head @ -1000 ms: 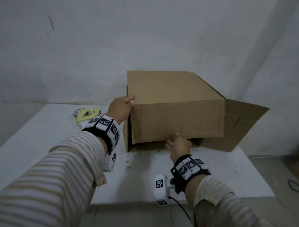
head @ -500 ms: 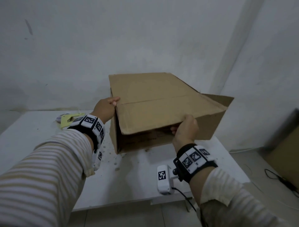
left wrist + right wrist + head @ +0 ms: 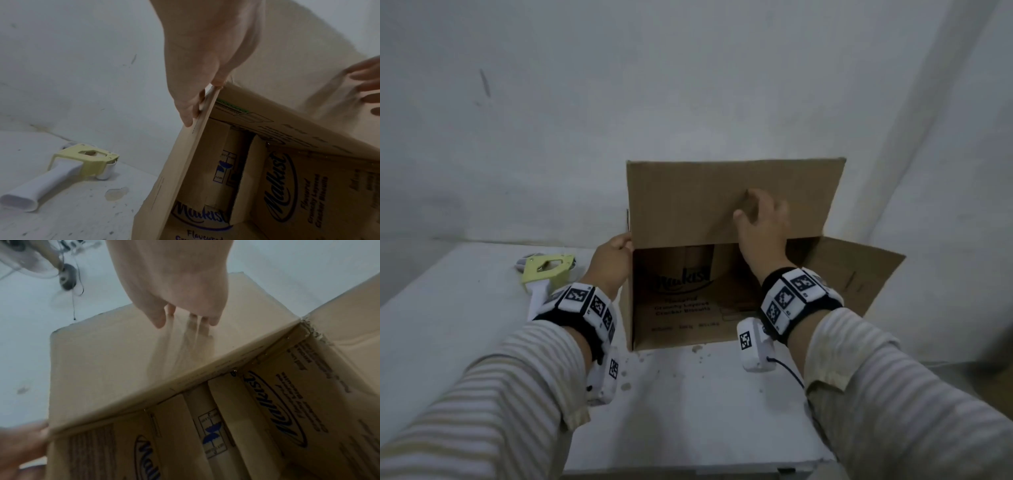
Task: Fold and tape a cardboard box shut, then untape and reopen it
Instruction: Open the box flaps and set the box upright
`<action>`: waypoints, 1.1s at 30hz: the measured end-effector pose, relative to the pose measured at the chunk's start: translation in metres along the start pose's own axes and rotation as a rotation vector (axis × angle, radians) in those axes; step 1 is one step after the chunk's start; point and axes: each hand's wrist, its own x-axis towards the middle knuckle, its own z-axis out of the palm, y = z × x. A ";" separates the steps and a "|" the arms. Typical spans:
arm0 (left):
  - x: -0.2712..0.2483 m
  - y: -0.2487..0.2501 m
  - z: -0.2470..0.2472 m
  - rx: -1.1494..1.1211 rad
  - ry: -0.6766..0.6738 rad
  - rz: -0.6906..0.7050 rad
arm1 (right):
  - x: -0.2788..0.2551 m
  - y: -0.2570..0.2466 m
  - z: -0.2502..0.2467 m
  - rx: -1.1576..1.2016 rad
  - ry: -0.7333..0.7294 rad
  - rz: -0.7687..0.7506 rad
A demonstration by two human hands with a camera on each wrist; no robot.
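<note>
Nearest, low in the frame, striped sleeves reach over the white table toward the brown cardboard box, which lies on its side at centre frame with its open mouth facing us. The left hand pinches the box's left edge, thumb and fingers curled around the cardboard. The right hand lies with straight, spread fingers on the raised top flap, holding nothing. To fold well, I'd steady that left wall and press the flap down evenly. Farther left lies the yellow-and-white tape dispenser.
</note>
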 end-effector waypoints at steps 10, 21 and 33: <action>-0.008 -0.008 0.017 0.070 0.200 0.105 | 0.023 0.056 0.028 -0.617 -0.490 -0.203; -0.004 0.005 0.069 0.362 0.439 0.077 | 0.019 0.071 0.030 -0.580 -0.442 -0.332; 0.017 -0.001 0.077 0.324 0.546 0.063 | 0.011 0.122 -0.018 -0.268 -0.058 0.068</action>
